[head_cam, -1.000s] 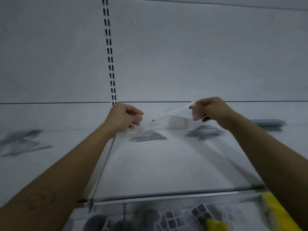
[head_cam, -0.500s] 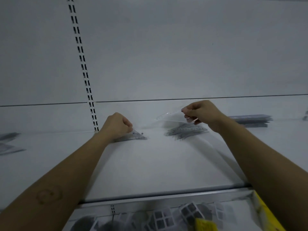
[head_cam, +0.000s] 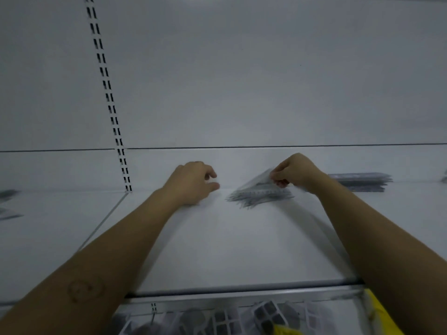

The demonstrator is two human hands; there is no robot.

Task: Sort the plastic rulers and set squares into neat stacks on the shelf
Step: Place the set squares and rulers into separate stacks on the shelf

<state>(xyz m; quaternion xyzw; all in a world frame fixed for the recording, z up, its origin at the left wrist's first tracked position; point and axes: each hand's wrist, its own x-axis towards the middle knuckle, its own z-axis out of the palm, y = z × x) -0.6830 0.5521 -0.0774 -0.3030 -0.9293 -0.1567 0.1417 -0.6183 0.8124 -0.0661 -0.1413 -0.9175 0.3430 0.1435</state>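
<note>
1. The right hand (head_cam: 294,172) pinches a clear set square (head_cam: 260,178) by its upper right edge, tilted, its low edge touching the loose pile of set squares (head_cam: 260,195) on the shelf (head_cam: 229,250).
2. The pile lies just beside and below that hand, at about 7 o'clock from it; its long axis runs roughly 9 to 3 o'clock.
3. The right hand is plainly the nearer one. The left hand (head_cam: 193,182) rests at 9 o'clock from the pile, fingers loosely curled and holding nothing visible.
4. My reading: the held piece wants lowering flat onto the pile, edges squared.
5. A neat stack of rulers (head_cam: 360,181) sits at 3 o'clock, well apart.
6. More blurred pieces (head_cam: 8,204) lie far at 9 o'clock.
7. Below the shelf edge, a bin of packaged goods (head_cam: 242,317), contents too blurred to name.
</note>
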